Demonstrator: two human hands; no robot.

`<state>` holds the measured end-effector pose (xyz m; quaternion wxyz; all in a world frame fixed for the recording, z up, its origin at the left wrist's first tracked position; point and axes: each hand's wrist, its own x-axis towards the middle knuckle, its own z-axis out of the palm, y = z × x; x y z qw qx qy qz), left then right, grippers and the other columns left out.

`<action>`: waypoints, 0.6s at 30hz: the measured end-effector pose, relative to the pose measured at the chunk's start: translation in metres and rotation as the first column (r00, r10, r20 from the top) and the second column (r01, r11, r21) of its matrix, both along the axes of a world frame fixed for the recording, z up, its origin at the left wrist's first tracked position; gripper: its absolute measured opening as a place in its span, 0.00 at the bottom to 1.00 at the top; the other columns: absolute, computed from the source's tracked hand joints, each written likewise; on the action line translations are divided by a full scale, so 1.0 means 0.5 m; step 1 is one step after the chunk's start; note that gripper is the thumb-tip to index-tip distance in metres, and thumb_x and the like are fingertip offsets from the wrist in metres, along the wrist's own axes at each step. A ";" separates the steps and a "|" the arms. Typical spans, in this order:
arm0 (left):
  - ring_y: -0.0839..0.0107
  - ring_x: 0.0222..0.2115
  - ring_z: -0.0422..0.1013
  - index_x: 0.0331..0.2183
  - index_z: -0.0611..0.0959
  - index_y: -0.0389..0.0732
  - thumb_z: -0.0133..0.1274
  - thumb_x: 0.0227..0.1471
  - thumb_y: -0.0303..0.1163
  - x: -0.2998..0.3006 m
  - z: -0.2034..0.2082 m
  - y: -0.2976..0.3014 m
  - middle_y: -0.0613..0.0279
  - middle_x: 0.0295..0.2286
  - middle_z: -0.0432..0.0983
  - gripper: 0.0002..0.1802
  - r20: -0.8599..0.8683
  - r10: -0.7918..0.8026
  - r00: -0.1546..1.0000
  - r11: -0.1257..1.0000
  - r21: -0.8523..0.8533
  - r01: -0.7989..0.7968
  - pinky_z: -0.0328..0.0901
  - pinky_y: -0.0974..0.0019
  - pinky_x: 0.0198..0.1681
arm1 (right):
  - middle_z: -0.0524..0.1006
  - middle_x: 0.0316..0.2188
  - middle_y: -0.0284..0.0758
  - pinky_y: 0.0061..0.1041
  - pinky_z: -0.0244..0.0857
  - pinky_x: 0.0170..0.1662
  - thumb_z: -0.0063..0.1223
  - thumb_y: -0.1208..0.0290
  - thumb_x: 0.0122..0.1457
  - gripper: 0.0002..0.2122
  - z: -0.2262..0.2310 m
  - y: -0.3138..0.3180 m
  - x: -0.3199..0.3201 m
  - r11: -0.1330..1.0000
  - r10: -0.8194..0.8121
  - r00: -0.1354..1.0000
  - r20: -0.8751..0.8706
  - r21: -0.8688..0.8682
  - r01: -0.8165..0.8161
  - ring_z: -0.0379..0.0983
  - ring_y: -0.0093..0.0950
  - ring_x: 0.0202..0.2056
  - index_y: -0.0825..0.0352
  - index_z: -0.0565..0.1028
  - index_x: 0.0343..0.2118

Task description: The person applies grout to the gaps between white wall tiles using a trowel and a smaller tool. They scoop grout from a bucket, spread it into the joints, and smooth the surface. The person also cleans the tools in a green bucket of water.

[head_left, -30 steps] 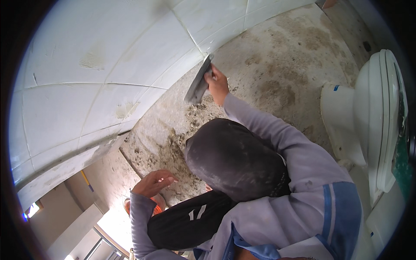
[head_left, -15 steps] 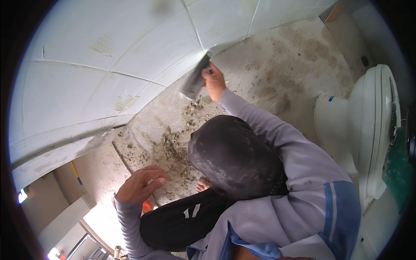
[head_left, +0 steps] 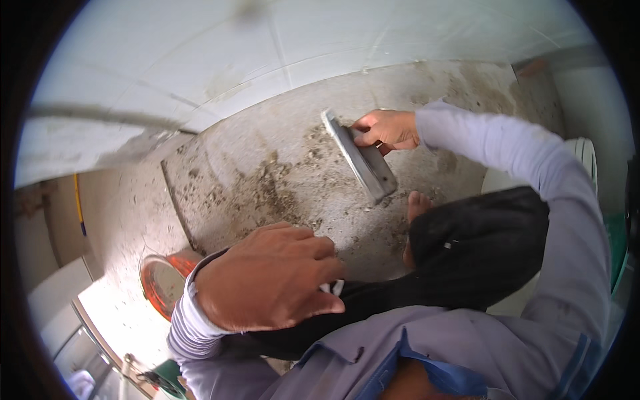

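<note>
While the left hand hangs nearest, back upward, over the black trousers, its fingers lie bent and close together, thumb slightly apart; the palm is hidden, so I cannot tell whether they close on anything. Beyond, the right hand has thumb and fingers clamped on the back of the trowel, which is tilted over the gritty floor; whether its edge touches is unclear. The trowel looks fairly light and stiff, unlikely to break, though any wet residue could make it slippery. The middle of its back, where the hand sits, seems the surest hold, clear of the long edges. Farther off rises the wall.
</note>
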<state>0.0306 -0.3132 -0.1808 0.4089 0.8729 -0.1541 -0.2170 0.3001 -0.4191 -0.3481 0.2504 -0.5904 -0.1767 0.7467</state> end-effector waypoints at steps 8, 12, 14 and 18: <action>0.59 0.25 0.75 0.39 0.80 0.34 0.63 0.43 0.46 -0.165 -0.030 0.026 0.57 0.25 0.78 0.27 0.086 0.277 0.957 0.929 -0.278 -0.244 0.68 0.60 0.28 | 0.66 0.48 0.42 0.47 0.61 0.55 0.44 0.71 0.62 0.18 -0.219 0.168 -0.231 0.509 -0.763 0.563 -0.317 0.242 0.826 0.66 0.38 0.49 0.71 0.57 0.53; 0.62 0.23 0.76 0.39 0.81 0.35 0.63 0.44 0.45 -0.202 -0.030 0.030 0.63 0.23 0.80 0.25 -0.022 0.342 0.939 0.905 -0.263 -0.335 0.70 0.60 0.32 | 0.65 0.49 0.36 0.50 0.62 0.51 0.44 0.71 0.63 0.19 -0.279 0.253 -0.277 0.276 -0.885 0.370 -0.282 0.323 0.905 0.66 0.34 0.48 0.59 0.56 0.55; 0.62 0.24 0.77 0.38 0.81 0.35 0.64 0.43 0.44 -0.218 -0.024 0.035 0.63 0.23 0.80 0.25 -0.082 0.368 0.926 0.893 -0.248 -0.377 0.71 0.60 0.34 | 0.65 0.50 0.36 0.50 0.61 0.53 0.44 0.72 0.63 0.21 -0.268 0.281 -0.295 0.248 -0.921 0.326 -0.214 0.324 0.913 0.65 0.34 0.49 0.59 0.54 0.57; 0.63 0.25 0.77 0.39 0.81 0.35 0.65 0.42 0.43 -0.232 -0.022 0.037 0.62 0.24 0.81 0.25 -0.100 0.379 0.920 0.876 -0.282 -0.392 0.71 0.59 0.36 | 0.64 0.50 0.38 0.48 0.62 0.52 0.44 0.72 0.63 0.19 -0.294 0.329 -0.290 0.225 -0.938 0.297 -0.177 0.338 0.914 0.65 0.35 0.49 0.61 0.56 0.55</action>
